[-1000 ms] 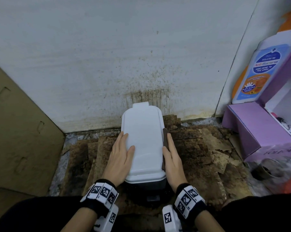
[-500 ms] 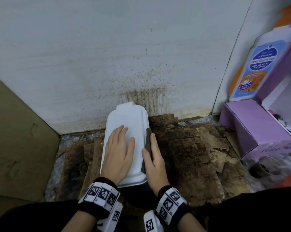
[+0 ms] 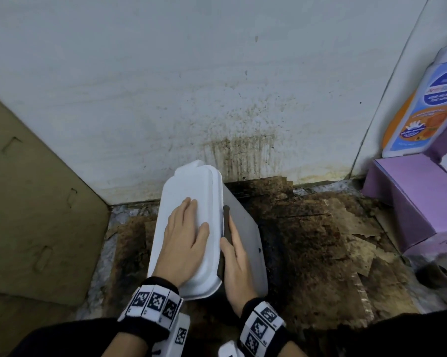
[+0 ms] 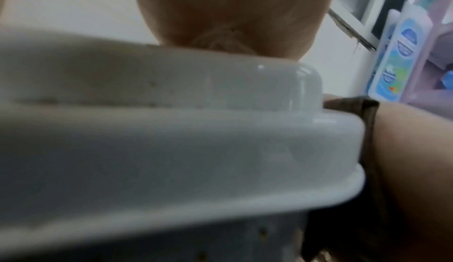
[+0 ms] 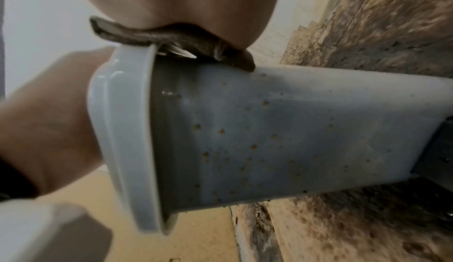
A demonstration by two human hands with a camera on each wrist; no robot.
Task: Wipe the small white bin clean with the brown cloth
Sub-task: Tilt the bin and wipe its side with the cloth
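The small white bin (image 3: pixel 191 191) leans to the left near the stained wall, its lid on and its speckled grey-white side (image 5: pixel 282 140) turned up and to the right. My left hand (image 3: pixel 186 235) lies flat on the lid (image 4: pixel 147 140), fingers straight. My right hand (image 3: pixel 236 261) presses the brown cloth (image 3: pixel 226 220) against the bin's right side just under the lid rim, fingers stretched along it. In the right wrist view the cloth (image 5: pixel 152 35) is folded between my palm and the bin. Most of the cloth is hidden under the hand.
A white wall (image 3: pixel 217 86) with brown splatter stands right behind the bin. A cardboard panel (image 3: pixel 37 215) leans at the left. Dirty brown cardboard (image 3: pixel 320 240) covers the floor. A purple box (image 3: pixel 410 197) and a soap bottle (image 3: pixel 428 112) stand at the right.
The bin has tipped over to the left. My left hand slid from the lid's left edge onto its top. My right hand stayed on the right side with the cloth.
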